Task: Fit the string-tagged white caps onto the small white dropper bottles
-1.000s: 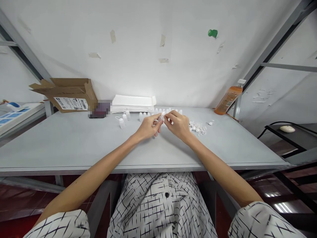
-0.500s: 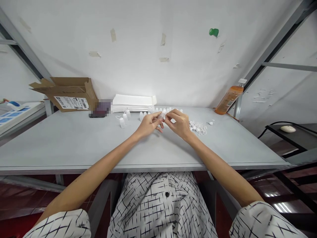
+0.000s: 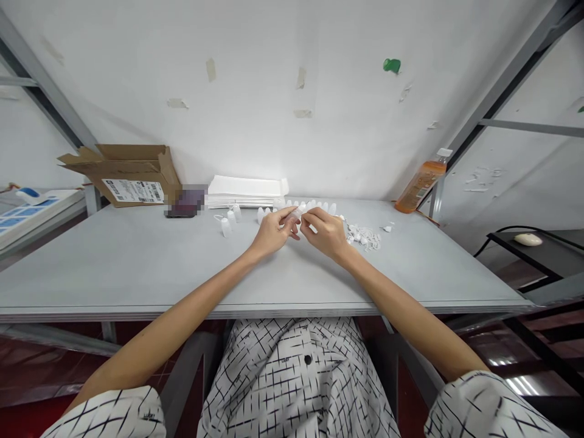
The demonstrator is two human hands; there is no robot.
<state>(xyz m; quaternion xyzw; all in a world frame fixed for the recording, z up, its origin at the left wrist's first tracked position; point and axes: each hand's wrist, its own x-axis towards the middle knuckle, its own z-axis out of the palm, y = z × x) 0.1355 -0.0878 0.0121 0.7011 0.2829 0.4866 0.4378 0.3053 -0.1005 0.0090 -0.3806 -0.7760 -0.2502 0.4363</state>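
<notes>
Our left hand (image 3: 274,232) pinches a small bottle (image 3: 298,210) above the tabletop (image 3: 159,267), tilted; our right hand (image 3: 326,232) has fingertips closed beside it, perhaps on a strap, and if we squeeze too hard, the bottle could slip

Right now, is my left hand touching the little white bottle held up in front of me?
Touching. The head view shows the bottle gripped between the thumb and fingers of the left hand.
</notes>
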